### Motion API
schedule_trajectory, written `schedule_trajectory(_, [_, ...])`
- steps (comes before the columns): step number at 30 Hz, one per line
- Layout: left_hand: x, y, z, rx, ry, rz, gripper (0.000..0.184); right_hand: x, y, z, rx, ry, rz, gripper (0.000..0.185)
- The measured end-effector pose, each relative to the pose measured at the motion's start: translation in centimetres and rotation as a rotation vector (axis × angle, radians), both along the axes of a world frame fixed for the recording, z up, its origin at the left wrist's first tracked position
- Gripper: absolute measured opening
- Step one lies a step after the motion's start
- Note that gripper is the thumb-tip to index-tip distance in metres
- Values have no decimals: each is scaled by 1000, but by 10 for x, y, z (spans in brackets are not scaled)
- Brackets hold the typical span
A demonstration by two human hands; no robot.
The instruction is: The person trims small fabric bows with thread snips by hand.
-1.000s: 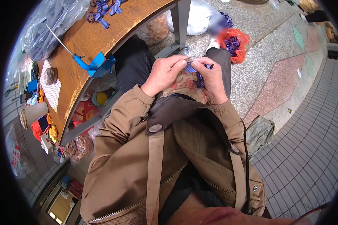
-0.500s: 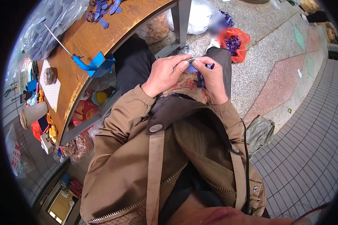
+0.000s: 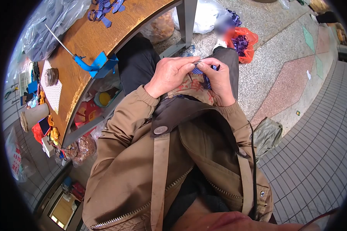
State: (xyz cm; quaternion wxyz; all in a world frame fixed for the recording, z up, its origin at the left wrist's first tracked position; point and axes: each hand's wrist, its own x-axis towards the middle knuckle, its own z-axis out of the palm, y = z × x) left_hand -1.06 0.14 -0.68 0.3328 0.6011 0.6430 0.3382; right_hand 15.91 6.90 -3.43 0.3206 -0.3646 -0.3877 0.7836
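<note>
Both hands meet over my lap. My left hand (image 3: pixel 169 76) is closed in a pinch, thumb against forefinger, at a small dark part of a blue striped necktie (image 3: pixel 197 71). Pinching the same piece from the other side is my right hand (image 3: pixel 218 79), and more striped cloth hangs below its fingers. The fingertips partly hide the dark part. Underneath, a tan cloth with red printed characters (image 3: pixel 189 87) lies across my lap.
On the wooden table (image 3: pixel 131 17) at left lie several striped neckties (image 3: pixel 104 11), a blue metal tool with a rod (image 3: pixel 94 65) and a clear plastic bag (image 3: pixel 52 29). A red bag of purple ties (image 3: pixel 245 44) stands on the floor beyond my knee.
The hands stay together in nearly the same place. The fingers have shifted slightly on the necktie, and the view has moved a little.
</note>
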Motion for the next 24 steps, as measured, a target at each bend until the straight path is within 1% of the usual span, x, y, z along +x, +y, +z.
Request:
schedule_trajectory(4, [0, -3, -23, 39, -315, 114, 25, -1, 1, 2, 23, 12, -42, 11])
schedule_trajectory(5, [-1, -3, -21, 39, -314, 114, 25, 0, 1, 1, 23, 13, -42, 11])
schedule_trajectory(9, [-12, -7, -9, -411, -1143, 119, 16, 9, 1, -6, -204, 143, -44, 16])
schedule_trajectory(15, [0, -6, -1, -466, -1253, 178, 10, 5, -3, -5, -204, 197, -79, 20])
schedule_trajectory(19, [1, -4, 5, -400, -1069, 245, 12, 2, -1, 3, -208, 170, -16, 15])
schedule_trajectory(21, [3, -4, 8, -369, -1044, 264, 12, 1, -2, 13, -279, 107, 7, 11])
schedule_trajectory(22, [4, -4, 7, -347, -1025, 286, 12, 2, -4, 15, -273, 128, 35, 11])
schedule_trajectory(24, [5, -6, 3, -344, -996, 261, 12, 9, -2, 13, -361, 121, 189, 8])
